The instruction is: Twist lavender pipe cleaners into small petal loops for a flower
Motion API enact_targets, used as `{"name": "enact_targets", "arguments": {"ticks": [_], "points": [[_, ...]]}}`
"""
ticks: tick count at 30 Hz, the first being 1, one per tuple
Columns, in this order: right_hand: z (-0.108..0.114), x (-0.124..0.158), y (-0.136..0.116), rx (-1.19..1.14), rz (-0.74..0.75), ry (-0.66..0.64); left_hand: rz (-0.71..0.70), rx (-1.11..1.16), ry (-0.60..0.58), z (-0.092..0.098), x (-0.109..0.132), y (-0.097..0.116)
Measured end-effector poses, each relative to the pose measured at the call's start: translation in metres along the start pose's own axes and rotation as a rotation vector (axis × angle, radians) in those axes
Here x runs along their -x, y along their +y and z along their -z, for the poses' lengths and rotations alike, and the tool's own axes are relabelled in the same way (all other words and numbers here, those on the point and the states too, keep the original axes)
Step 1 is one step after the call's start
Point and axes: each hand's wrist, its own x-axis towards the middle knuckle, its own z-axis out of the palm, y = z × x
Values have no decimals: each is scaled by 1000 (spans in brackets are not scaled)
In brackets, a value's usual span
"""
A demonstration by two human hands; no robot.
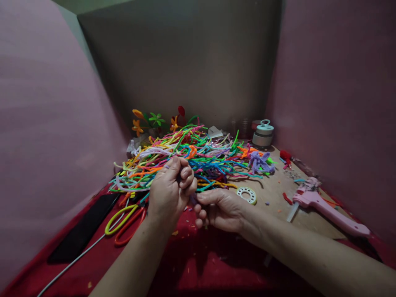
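My left hand (171,189) is closed in front of the pile, with a bit of purple pipe cleaner (193,199) showing at its lower edge. Close beside it, my right hand (224,210) pinches that same purple piece between thumb and fingers. Most of the piece is hidden by my fingers. Just behind both hands spreads a large heap of multicoloured pipe cleaners (213,165). To the right of the heap lies a purple fuzzy shape (261,162) made of pipe cleaner.
A pink glue gun (331,208) lies at right on a brown board (275,214). Near my right wrist is a round white-and-yellow ring (246,195). Scissors with yellow and red handles (121,218), a black phone-like slab (83,229) and a white cable (72,264) lie left. Pipe-cleaner flowers (156,119) stand behind.
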Motion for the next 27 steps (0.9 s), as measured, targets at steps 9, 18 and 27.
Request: {"name": "enact_targets", "arguments": {"ticks": [9,18,27], "points": [[-10,-2,-2,174,177,90,-33,-10,53,10,-14,3],[-15,-11,-10,388,305,197,-69,35,1,20,-20,9],[-18,-11,-13,410,402,284,254,-403,-47,43,-10,-4]]}}
